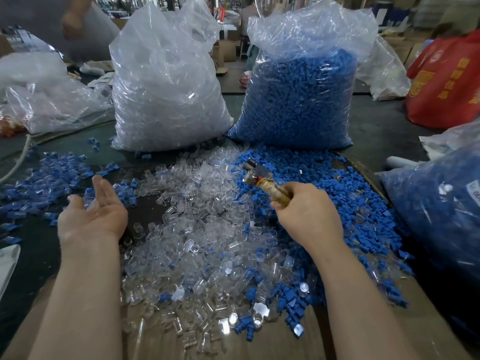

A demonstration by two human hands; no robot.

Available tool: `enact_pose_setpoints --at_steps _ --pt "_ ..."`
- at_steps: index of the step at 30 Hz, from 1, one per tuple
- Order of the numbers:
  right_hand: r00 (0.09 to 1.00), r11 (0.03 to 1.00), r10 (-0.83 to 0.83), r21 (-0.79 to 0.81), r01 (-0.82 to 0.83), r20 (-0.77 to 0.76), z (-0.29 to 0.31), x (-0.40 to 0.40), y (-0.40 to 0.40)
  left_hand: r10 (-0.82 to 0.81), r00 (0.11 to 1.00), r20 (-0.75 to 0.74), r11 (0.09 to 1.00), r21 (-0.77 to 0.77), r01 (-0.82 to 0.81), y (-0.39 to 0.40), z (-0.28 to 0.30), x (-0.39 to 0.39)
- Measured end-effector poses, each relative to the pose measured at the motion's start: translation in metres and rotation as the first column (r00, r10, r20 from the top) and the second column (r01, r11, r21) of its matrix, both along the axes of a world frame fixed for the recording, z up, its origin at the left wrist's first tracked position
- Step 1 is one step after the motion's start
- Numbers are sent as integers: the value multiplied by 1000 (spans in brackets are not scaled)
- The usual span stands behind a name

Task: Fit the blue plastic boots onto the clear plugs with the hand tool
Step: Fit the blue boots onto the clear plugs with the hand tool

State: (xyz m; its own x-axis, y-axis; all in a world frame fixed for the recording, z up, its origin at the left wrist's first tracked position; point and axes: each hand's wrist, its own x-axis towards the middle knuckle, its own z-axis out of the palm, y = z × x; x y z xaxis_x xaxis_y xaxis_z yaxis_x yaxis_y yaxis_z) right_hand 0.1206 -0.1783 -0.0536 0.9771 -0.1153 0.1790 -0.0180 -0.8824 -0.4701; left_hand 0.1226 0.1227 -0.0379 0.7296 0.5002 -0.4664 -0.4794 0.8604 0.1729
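Gripping small hammer (262,178) w/ right hand (306,211), handle mostly hidden in fist, head blurred, left hand (96,214) spread palm-up, empty, dark worktop (31,255) strewn w/ clear plugs (197,229) & blue boots (358,203), bkgd room blurred.

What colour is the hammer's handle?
Yellowish-tan, like wood; the hammer is gripped by the right hand, head view.

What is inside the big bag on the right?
The bag is packed with blue boots, seen through its clear plastic. Its crumpled top looks empty. Anything buried deep inside or at the back is hidden.
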Motion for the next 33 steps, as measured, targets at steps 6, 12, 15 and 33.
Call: enact_pose_setpoints --at_steps 6,12,15,33 --pt "999 991 2 -130 -9 -48 -5 3 10 -208 972 -109 956 189 226 -10 5 1" --pt "996 987 19 -156 -32 -88 -9 5 13 -426 826 -369 528 640 558 -42 14 5" --pt "994 986 39 -157 -55 -103 -10 6 14 -338 775 -534 143 785 603 -58 12 4" --pt "992 982 55 -176 -74 -112 -6 5 15 22 624 -781 -798 363 482 -88 8 -1"
